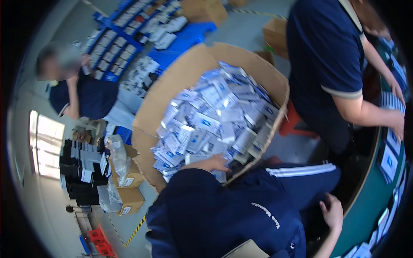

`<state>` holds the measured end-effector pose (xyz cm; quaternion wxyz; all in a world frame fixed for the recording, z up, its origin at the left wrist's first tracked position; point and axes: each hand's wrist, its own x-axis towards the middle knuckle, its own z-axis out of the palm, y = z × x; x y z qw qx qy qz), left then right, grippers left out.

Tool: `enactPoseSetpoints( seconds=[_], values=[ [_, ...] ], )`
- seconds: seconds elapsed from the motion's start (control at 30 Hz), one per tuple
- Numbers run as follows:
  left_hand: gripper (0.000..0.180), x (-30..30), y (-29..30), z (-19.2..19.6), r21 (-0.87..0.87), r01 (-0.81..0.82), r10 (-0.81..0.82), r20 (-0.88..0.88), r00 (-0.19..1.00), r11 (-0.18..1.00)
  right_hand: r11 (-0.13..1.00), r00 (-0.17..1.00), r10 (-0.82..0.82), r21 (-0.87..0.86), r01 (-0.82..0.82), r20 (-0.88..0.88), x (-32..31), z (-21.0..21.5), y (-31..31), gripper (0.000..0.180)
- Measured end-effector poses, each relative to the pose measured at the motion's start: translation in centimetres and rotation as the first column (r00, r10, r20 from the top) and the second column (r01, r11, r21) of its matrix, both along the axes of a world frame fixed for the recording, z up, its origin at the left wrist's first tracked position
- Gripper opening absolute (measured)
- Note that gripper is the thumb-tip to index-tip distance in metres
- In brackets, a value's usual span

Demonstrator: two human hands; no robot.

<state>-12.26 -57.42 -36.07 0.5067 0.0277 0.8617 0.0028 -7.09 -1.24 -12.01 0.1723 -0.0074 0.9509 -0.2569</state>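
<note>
A large cardboard box (172, 81) stands tilted in front of me, heaped with several small white-and-blue packets (215, 112). My left hand (213, 163) reaches out of a dark blue sleeve onto the near edge of that heap. Its fingertips are sunk among the packets, so any grip is hidden. My right hand (333, 211) rests low at my right, near my knee, beside the rim of the green table (365, 206). Its fingers are apart and hold nothing.
A person in a dark blue polo (327, 56) stands at the right with hands on the green table, where more packets (389, 161) lie. Another person (81, 92) sits at the left. Blue pallets (185, 41), small cardboard boxes (129, 189) and a red stool (292, 120) surround the box.
</note>
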Motion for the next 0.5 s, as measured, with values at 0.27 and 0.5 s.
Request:
enactPoseSetpoints(
  seconds=[0.27,0.5],
  values=[
    [0.114,-3.9,-4.0,6.1,0.192,0.477,-0.512,0.225,0.829,0.857,1.0,0.971,-0.022,0.01,0.02,0.238,-1.4,-0.4,0.8,0.047],
    [0.086,0.6,-5.2,5.9,-0.055,0.016,-0.024,-0.158,0.987,0.998,0.997,0.997,0.003,0.082,0.004,-0.081,-6.6,-0.7,3.0,0.041]
  ],
)
